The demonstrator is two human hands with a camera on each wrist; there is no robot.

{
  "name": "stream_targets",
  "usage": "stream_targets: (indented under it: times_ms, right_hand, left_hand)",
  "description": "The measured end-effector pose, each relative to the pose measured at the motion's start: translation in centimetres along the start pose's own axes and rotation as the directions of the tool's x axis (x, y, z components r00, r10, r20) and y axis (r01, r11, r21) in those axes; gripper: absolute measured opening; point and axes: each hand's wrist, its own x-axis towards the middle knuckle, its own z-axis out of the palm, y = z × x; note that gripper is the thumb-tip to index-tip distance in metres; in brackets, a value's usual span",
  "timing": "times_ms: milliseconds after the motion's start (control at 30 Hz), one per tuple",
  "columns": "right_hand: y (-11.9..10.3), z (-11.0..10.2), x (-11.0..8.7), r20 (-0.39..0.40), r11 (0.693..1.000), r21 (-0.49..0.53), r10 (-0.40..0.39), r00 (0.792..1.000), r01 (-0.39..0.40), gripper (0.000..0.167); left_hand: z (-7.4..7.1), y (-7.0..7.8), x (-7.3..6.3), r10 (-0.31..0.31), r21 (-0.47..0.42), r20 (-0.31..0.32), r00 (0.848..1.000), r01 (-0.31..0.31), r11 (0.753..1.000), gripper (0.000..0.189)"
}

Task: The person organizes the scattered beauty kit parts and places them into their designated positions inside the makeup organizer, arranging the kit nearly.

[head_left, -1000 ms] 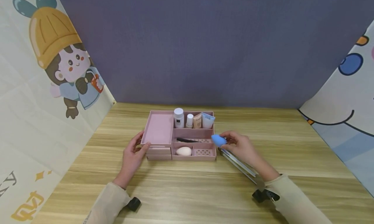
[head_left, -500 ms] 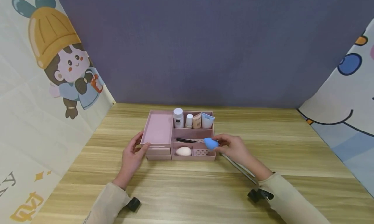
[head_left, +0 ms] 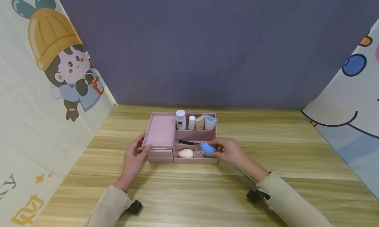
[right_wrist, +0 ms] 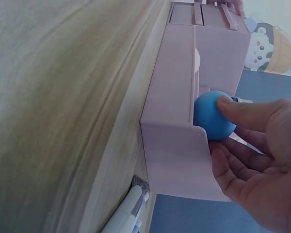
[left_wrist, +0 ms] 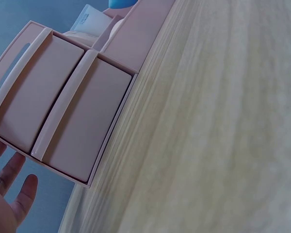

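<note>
In the head view a pink makeup organizer [head_left: 161,130] stands on the table. My right hand [head_left: 232,151] pinches a blue makeup sponge [head_left: 208,149] between thumb and fingers, over the front right compartment. Seen from the right wrist, the sponge [right_wrist: 213,115] sits at the rim of the organizer wall [right_wrist: 177,150], partly below its edge. A white makeup sponge [head_left: 186,153] lies in the compartment to the left. My left hand [head_left: 134,158] rests against the organizer's left side, fairly straight fingers [left_wrist: 12,170] touching the edge beside the two drawers [left_wrist: 85,114].
The organizer's back row holds a white bottle [head_left: 181,120], a smaller white-capped bottle [head_left: 191,122], a beige tube [head_left: 200,122] and a light blue tube [head_left: 210,122]. A black pencil-like stick [head_left: 189,142] lies in the middle row. Makeup brushes [right_wrist: 123,211] lie right of the organizer.
My right hand has carried the blue sponge left and down, from beside the organizer's right wall to the front right compartment. The left hand stays at the organizer's side.
</note>
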Motion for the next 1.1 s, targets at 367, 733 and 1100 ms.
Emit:
stream_targets:
  times_ms: [367,733,1100]
  right_hand:
    - [-0.5,0.7,1.2,0.123,0.979,-0.191,-0.045,0.991,0.068,0.027]
    - [-0.9,0.8,1.6,0.176,0.98,-0.201,0.025,0.984,0.011,0.024]
    - [-0.3,-0.3,1.2,0.047,0.999,-0.014,-0.031,0.998,0.031,0.024]
  left_hand:
    - [0.0,0.0,0.0,-0.009,0.002,-0.006,1.0,0.009,1.0,0.054]
    - [0.0,0.0,-0.1,-0.005,0.012,-0.001,1.0,0.006,1.0,0.054]
    - [0.0,0.0,-0.1,-0.005,0.022,-0.003,1.0,0.005,1.0,0.054]
